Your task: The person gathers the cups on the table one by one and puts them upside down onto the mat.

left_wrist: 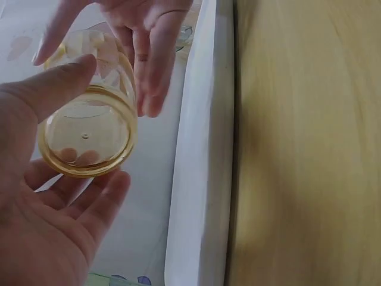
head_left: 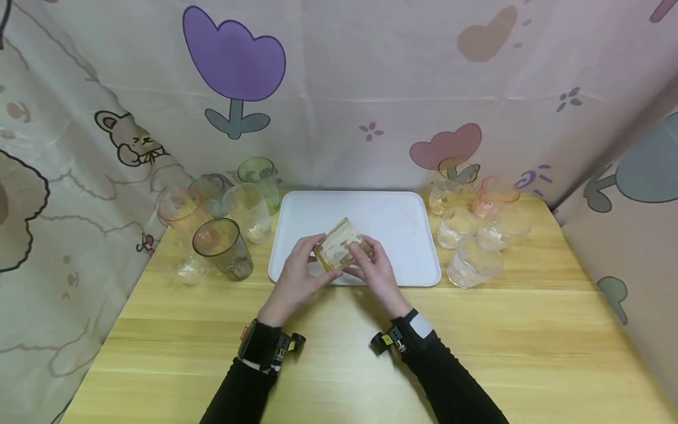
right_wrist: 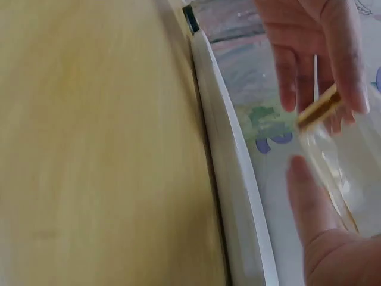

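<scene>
A pale amber drinking glass point(head_left: 339, 244) is held tilted above the white tray point(head_left: 405, 229). My left hand point(head_left: 296, 277) grips its thick-bottomed end, thumb on one side and fingers on the other, as the left wrist view shows with the round base point(left_wrist: 86, 134). Around the other end is my right hand point(head_left: 378, 277), its thumb lying on the glass wall and its fingers on the far side. In the right wrist view the glass's amber base edge point(right_wrist: 318, 110) lies by the left fingers, and the right thumb point(right_wrist: 309, 202) is against the wall.
Left of the tray stand several glasses, among them a smoky grey one point(head_left: 225, 253), a green one point(head_left: 267, 191) and a pink-rimmed one point(head_left: 182, 212). On the right are an amber glass point(head_left: 442, 197), a pink glass point(head_left: 492, 200) and clear ones point(head_left: 474, 268). A printed curtain point(head_left: 339, 118) hangs behind the wooden table point(head_left: 339, 365).
</scene>
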The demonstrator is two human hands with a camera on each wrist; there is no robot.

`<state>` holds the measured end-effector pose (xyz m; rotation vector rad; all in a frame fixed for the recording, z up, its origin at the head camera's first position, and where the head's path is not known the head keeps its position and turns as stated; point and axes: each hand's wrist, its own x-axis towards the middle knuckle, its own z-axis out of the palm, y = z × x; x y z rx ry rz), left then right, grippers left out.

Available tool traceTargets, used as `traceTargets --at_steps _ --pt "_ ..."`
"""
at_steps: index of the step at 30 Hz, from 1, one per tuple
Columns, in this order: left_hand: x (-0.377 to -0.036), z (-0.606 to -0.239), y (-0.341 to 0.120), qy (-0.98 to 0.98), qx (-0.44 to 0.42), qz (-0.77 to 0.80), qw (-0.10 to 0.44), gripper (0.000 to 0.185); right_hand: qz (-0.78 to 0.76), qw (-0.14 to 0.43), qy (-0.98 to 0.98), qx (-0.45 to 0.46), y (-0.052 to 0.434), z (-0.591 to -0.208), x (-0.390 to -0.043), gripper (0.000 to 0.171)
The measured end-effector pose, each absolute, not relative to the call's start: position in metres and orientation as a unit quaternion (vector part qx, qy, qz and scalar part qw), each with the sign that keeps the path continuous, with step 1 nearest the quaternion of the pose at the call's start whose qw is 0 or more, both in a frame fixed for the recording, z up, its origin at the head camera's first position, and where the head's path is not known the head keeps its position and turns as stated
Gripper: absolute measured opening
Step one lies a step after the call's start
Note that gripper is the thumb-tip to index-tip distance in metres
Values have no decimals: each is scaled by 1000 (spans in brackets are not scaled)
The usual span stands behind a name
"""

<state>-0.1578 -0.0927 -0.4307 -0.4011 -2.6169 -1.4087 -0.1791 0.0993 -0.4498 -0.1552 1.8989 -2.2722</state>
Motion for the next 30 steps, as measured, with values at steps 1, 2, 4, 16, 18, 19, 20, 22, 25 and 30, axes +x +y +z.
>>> traceTargets --at_steps 1,2,4,16,18,19,20,22,25,30 --pt "-158 -430 -92 -869 -133 -472 74 82 -757 91 644 -58 101 -449 -179 61" --pt "-158 -428 -92 -865 -132 -478 76 82 -751 94 650 -66 104 -448 -179 62" --pt "-158 -425 -92 -859 -128 -489 80 81 -735 93 667 -80 109 -446 -180 62" --pt "-179 -400 -93 -853 -112 -488 149 77 -465 -85 875 -104 162 -425 -192 62" --pt "-183 -396 -94 -860 -102 -473 164 75 -413 -89 900 -105 171 -421 -191 62" --pt "-186 -395 -95 -864 -96 -465 170 74 -390 -85 911 -106 175 -419 -190 63" --pt "-189 -394 -95 -867 -91 -457 178 74 -370 -78 920 -107 179 -417 -190 64" --pt "-194 -391 -97 -871 -80 -446 188 72 -336 -54 934 -106 185 -414 -188 66" --pt "-204 -388 -100 -879 -58 -432 194 71 -290 -15 951 -109 192 -414 -185 71" --pt "-219 -387 -104 -897 -16 -399 190 74 -230 48 964 -124 199 -419 -180 57"
